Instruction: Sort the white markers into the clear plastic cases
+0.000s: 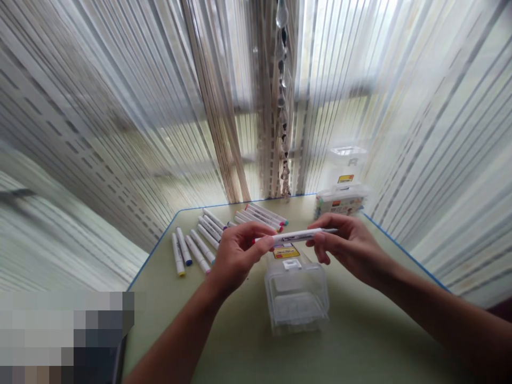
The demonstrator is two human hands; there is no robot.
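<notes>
Between my two hands a white marker pen (298, 236) is held level, above a clear plastic box. Its red end lies in the closed fingers of my left hand (242, 250). My right hand (347, 242) pinches the other end, where a thin grey tip sticks out. Below them on the table stands the clear plastic box (298, 298), with a yellow label (286, 252) on its far part; no pens show inside it. To the left of my left hand lie several white marker pens (198, 250) with coloured ends, some partly hidden behind that hand.
A second clear box (340, 201) with its lid raised stands at the table's back right. More marker pens (262, 216) lie near the back edge. The pale green table (240, 341) has a blue edge, and string curtains (160, 106) hang behind it.
</notes>
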